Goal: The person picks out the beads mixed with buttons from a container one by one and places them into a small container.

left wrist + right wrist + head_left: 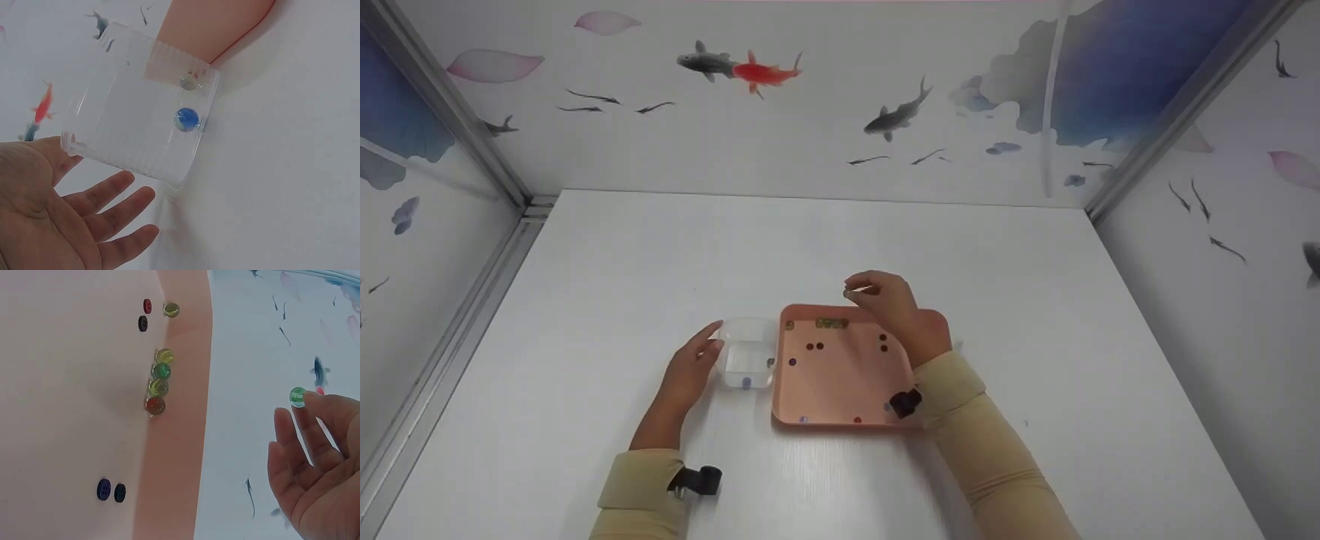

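My right hand (885,300) pinches a clear green marble (297,397) between thumb and fingertip, above the far edge of the pink tray (840,390). My left hand (694,367) touches the left side of a clear plastic container (129,112), its fingers fairly straight. Inside that container lie a blue marble (186,119) and a second marble (189,82). Along the tray's far wall sit several marbles, among them a yellow-striped one (165,356), a green one (162,371) and a red one (155,405).
Buttons lie on the tray floor: a red one (147,306), a black one (143,324), a purple one (104,489) and a dark one (120,493). The container stands against the tray's left side on a white table (660,255). Fish-patterned panels (810,135) enclose the table.
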Tool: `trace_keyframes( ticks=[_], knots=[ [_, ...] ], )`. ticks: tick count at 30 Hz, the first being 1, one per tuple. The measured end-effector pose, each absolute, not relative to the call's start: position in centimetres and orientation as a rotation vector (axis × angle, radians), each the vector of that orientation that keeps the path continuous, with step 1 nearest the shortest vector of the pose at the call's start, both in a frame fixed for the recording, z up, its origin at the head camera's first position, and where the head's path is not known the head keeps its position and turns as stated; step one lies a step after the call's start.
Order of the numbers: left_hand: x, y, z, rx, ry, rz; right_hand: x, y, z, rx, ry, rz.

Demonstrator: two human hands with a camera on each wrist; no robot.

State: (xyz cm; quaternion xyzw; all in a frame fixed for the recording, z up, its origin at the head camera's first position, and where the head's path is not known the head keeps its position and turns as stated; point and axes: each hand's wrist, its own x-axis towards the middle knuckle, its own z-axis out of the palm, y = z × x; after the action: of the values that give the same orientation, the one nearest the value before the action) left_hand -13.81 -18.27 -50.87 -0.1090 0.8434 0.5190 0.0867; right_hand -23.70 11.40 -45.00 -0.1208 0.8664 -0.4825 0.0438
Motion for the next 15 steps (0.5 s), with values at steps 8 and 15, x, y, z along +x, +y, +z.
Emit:
trace_keyframes(
  ticks=[8, 15],
  knots=[
    [-13.73, -18.29, -50.85, -0.328, 2.503, 1.554, -23.61, 10.91, -45.09, -0.347, 2.635, -1.547],
    [-13.73, -18.18, -50.74, -0.327, 2.499, 1.571, -23.52, 10.4, -45.11, -0.338, 2.612, -1.608]
  ],
)
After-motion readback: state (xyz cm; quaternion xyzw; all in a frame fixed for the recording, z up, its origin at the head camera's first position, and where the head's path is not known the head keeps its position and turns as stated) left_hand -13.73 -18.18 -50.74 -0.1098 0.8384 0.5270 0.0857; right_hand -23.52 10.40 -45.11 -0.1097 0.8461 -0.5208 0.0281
